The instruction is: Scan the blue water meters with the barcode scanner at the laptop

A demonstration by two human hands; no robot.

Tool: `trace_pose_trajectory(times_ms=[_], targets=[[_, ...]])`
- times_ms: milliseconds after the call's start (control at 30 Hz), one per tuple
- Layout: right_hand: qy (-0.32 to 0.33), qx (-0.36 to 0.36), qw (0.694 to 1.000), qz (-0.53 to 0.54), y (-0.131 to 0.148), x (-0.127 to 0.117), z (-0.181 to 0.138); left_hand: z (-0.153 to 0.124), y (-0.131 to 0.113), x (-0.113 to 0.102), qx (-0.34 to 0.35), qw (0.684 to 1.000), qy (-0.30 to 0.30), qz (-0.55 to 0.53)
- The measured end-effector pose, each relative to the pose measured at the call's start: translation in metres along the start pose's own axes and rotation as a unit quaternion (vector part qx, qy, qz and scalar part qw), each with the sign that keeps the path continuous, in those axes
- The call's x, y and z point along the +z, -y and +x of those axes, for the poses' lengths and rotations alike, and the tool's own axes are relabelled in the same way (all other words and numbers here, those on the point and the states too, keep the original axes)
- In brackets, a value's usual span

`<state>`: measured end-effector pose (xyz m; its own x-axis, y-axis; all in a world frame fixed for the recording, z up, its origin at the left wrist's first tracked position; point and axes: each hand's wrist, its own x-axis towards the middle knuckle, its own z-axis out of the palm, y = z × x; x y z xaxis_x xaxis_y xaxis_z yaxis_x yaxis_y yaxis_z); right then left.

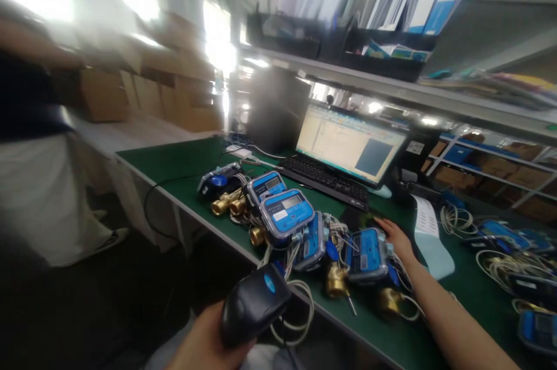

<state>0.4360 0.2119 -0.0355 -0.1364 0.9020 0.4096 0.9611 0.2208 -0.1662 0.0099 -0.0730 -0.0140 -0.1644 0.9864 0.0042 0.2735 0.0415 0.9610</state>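
My left hand (204, 341) is closed around a black handheld scanner (252, 303) with a blue button, held below the near edge of the green table (174, 164). My right hand (394, 236) lies on the table with fingers stretched flat, touching the right side of a blue-faced meter (365, 254). Several more blue meters with brass fittings and white cables stand in a row to the left, the largest being a meter (285, 213) with a small display. A laptop (348, 147) with a lit screen stands open behind them.
A white device (430, 236) lies right of my hand. More meters and coiled cables (509, 260) lie at the far right. A shelf with folders (391, 4) hangs above the laptop. A person in white trousers (39, 184) stands at the left. Cardboard boxes (174, 91) are stacked behind.
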Motion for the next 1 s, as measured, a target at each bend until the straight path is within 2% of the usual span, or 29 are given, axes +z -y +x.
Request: trace_pose_trajectory(times_ms=[167, 333, 533, 600, 667, 700, 767, 833, 900, 1000], targets=[[-0.004, -0.002, 1.000, -0.001, 0.002, -0.004, -0.001, 0.000, -0.012, 0.008, 0.050, 0.997, 0.060, 0.009], [-0.006, -0.004, 1.000, 0.000, 0.002, -0.005, -0.001, 0.002, -0.029, 0.017, -0.013, 0.995, 0.095, -0.028], [-0.012, -0.008, 1.000, 0.005, -0.001, 0.000, 0.000, 0.002, -0.022, 0.031, -0.019, 0.990, 0.138, -0.031], [-0.013, -0.007, 1.000, 0.005, -0.002, 0.001, 0.001, 0.004, -0.025, 0.036, -0.033, 0.990, 0.130, -0.047], [-0.011, -0.006, 1.000, 0.006, -0.002, 0.001, 0.002, 0.007, -0.038, 0.041, -0.025, 0.990, 0.068, -0.119], [-0.010, -0.006, 1.000, 0.006, -0.003, 0.002, 0.002, 0.008, -0.046, 0.043, -0.008, 0.984, 0.026, -0.176], [-0.009, -0.005, 1.000, 0.006, -0.003, 0.002, 0.002, 0.007, -0.063, 0.050, 0.051, 0.951, -0.031, -0.304], [-0.010, -0.003, 1.000, 0.006, -0.003, 0.003, 0.002, 0.001, -0.075, 0.062, 0.081, 0.910, -0.015, -0.407], [-0.011, 0.000, 1.000, 0.006, -0.003, 0.003, 0.002, -0.010, -0.077, 0.078, 0.031, 0.879, 0.032, -0.475], [-0.010, 0.002, 1.000, 0.004, -0.002, 0.003, 0.002, -0.026, -0.068, 0.106, -0.101, 0.846, 0.047, -0.522]])
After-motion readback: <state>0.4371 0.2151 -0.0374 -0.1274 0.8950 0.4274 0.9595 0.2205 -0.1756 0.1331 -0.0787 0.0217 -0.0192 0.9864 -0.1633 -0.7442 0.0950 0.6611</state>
